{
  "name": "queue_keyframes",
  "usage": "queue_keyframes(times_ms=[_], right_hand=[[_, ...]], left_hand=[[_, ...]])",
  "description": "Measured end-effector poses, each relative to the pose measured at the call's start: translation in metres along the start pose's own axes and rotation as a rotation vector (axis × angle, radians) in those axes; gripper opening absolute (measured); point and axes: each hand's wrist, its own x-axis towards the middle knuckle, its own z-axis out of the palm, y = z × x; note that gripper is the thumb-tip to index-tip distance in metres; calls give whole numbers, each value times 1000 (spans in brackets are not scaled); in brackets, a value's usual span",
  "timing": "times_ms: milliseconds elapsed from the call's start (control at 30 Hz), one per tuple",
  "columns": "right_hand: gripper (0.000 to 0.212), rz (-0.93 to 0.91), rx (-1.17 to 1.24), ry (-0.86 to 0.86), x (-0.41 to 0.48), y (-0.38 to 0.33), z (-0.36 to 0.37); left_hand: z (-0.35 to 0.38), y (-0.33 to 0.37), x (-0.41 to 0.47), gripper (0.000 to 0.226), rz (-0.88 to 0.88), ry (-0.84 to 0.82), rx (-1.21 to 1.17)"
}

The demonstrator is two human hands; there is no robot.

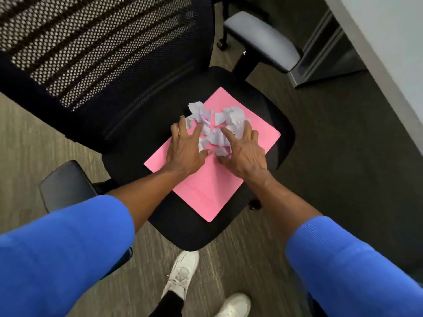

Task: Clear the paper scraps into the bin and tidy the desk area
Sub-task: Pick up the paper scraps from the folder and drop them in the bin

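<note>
A heap of pale lilac torn paper scraps [231, 116] lies on a pink sheet [207, 191] spread over the black seat of an office chair [180, 232]. My left hand [185, 149] rests palm down on the left side of the heap, fingers spread over the scraps. On the right side my right hand [245, 152] does the same, fingers curved over the pile. The two hands cup the heap from both sides. Some scraps are hidden under the fingers. No bin is in view.
The chair's mesh back [91, 46] fills the upper left, with armrests at the left [66, 184] and upper right [263, 40]. A white desk edge [389, 56] runs down the right side above a metal cabinet [325, 58]. My white shoes [183, 273] stand on grey carpet.
</note>
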Motion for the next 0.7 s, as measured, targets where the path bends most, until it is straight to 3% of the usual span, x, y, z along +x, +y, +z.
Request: queue_keyframes(times_ms=[300,433,700], right_hand=[[33,0,52,81,4,-14,7],[17,26,84,121,0,-13,5],[12,-7,161,155,-29,-3,9]], left_hand=[[2,-4,-2,40,123,90,-5],[0,-5,-10,30,147,96,-48],[-14,3,-38,26,128,103,-105]])
